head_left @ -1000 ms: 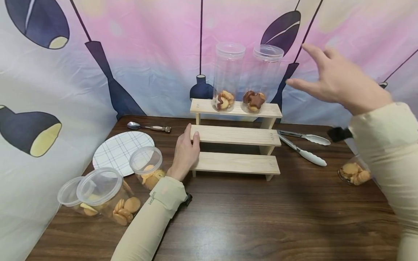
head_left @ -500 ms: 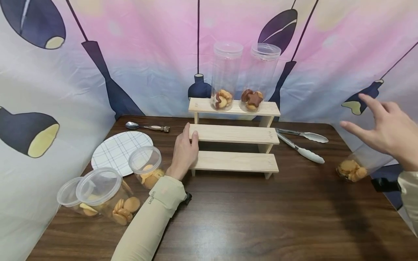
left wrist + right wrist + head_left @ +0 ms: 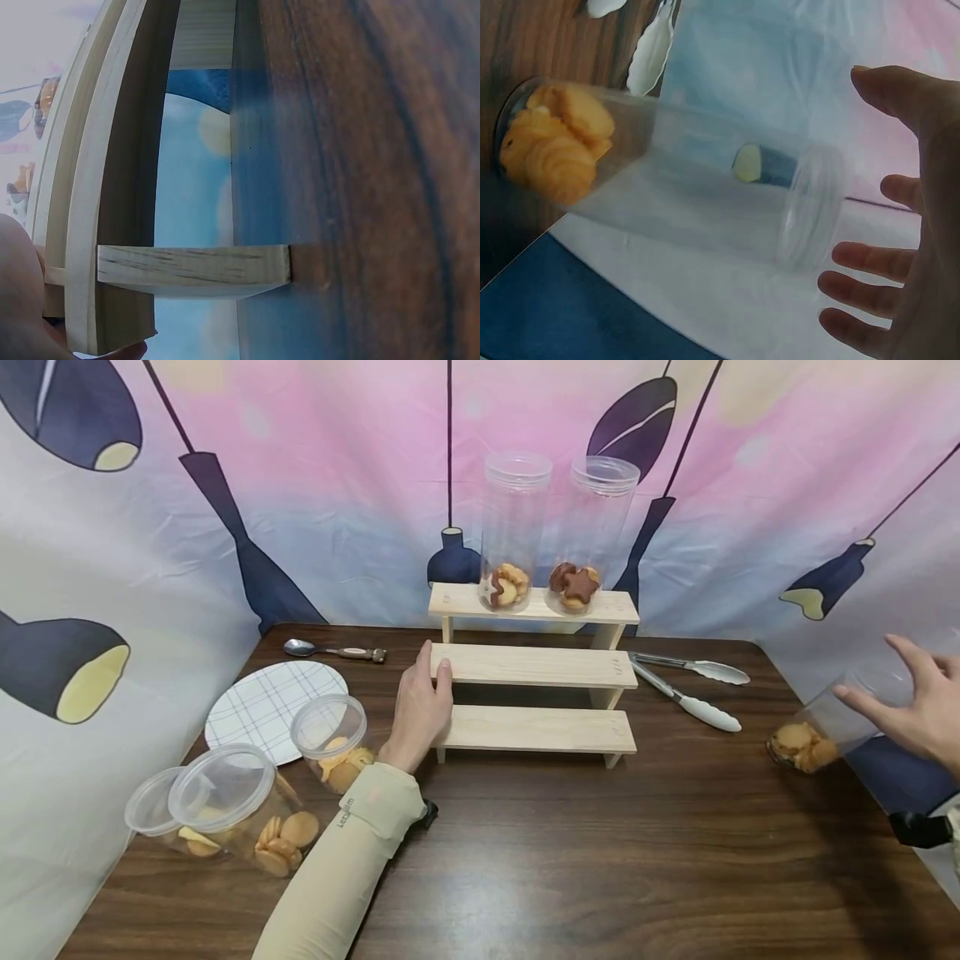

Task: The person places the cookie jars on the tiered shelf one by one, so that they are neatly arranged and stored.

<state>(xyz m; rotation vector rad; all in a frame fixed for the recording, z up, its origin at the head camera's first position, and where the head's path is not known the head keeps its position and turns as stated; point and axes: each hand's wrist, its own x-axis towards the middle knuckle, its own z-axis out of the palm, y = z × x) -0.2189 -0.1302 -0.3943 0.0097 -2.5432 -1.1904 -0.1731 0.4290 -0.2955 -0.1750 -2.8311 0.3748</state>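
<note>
My left hand (image 3: 420, 710) holds the left end of the middle shelf of a three-tier wooden stand (image 3: 532, 667), its thumb over the board. In the left wrist view, a fingertip shows past the end of a pale board (image 3: 84, 225). At the table's right edge stands a tall clear jar (image 3: 840, 714) with cookies in its bottom. Beside its upper end is my right hand (image 3: 922, 710), fingers spread. The right wrist view shows a gap between the jar's lid (image 3: 814, 206) and the fingers. Two similar cookie jars (image 3: 513, 527) stand on the top shelf.
Tongs (image 3: 693, 697) lie right of the stand. On the left are several lidded cookie jars (image 3: 232, 793), a checked oval placemat (image 3: 262, 710) and a spoon (image 3: 333, 651). A printed cloth (image 3: 360, 485) hangs close behind the table.
My right hand has moved from beside the top-shelf jars, right and down to the jar at the table's right edge. The left hand has stayed on the stand. The view has shifted slightly.
</note>
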